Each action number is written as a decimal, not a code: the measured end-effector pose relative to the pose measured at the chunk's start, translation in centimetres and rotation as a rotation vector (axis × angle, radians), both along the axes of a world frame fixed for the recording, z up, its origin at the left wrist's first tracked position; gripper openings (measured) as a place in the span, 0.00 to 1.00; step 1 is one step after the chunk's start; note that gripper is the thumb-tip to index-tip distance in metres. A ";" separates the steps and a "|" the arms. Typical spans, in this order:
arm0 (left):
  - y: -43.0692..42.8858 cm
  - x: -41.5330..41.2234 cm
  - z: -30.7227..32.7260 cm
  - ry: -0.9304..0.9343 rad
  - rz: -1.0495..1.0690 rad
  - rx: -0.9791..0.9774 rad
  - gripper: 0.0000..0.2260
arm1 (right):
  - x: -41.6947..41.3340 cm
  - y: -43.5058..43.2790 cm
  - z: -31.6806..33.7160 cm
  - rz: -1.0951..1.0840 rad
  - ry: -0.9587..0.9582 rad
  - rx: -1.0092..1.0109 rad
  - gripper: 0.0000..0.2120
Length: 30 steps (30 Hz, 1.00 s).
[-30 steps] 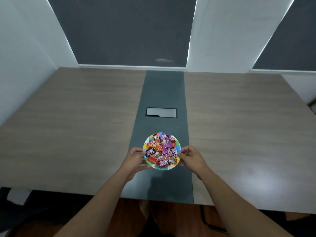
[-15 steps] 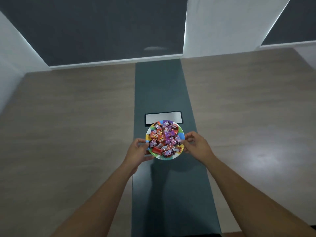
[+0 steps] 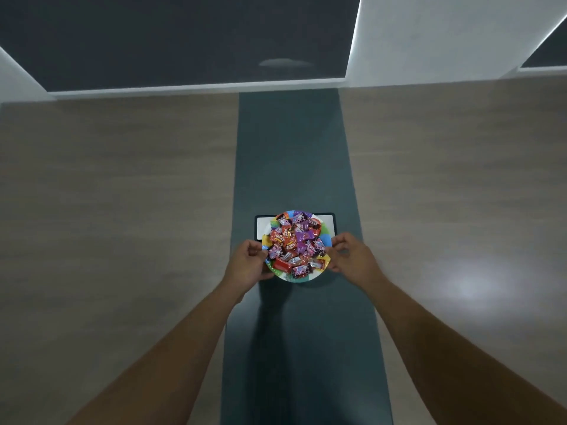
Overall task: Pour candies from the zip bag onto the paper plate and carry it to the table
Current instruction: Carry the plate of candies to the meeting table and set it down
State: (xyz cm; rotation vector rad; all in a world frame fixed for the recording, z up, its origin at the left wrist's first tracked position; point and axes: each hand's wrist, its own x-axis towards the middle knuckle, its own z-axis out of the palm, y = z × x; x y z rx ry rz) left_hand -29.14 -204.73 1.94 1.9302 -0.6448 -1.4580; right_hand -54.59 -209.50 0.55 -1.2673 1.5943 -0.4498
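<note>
A colourful paper plate (image 3: 326,239) heaped with wrapped candies (image 3: 295,246) is over the dark green centre strip (image 3: 291,154) of a wide wooden table (image 3: 122,194). My left hand (image 3: 248,265) grips the plate's left rim and my right hand (image 3: 352,259) pinches its right rim. The plate's far edge overlaps a white rectangular panel (image 3: 329,223) set in the strip. Whether the plate rests on the table or hovers just above it, I cannot tell. No zip bag is in view.
The table stretches far to both sides in light wood. At its far edge stands a wall with dark panels (image 3: 184,38) and a white pillar (image 3: 445,35). A bright light reflection (image 3: 472,286) lies on the wood at the right.
I have leaned further over the table and both hands have carried the plate forward along the green strip, so it now overlaps the white panel.
</note>
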 end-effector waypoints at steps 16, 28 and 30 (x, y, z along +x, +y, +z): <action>-8.8 2.4 -9.9 -0.095 -0.074 0.042 0.03 | 1.9 -8.7 -9.5 0.074 0.190 0.116 0.13; -5.7 2.2 -10.5 -0.300 -0.176 -0.007 0.09 | 1.4 -7.8 -9.2 0.025 0.177 0.160 0.10; -3.8 1.8 -10.2 -0.413 -0.276 -0.075 0.08 | 0.9 -6.8 -8.7 0.049 0.198 0.181 0.12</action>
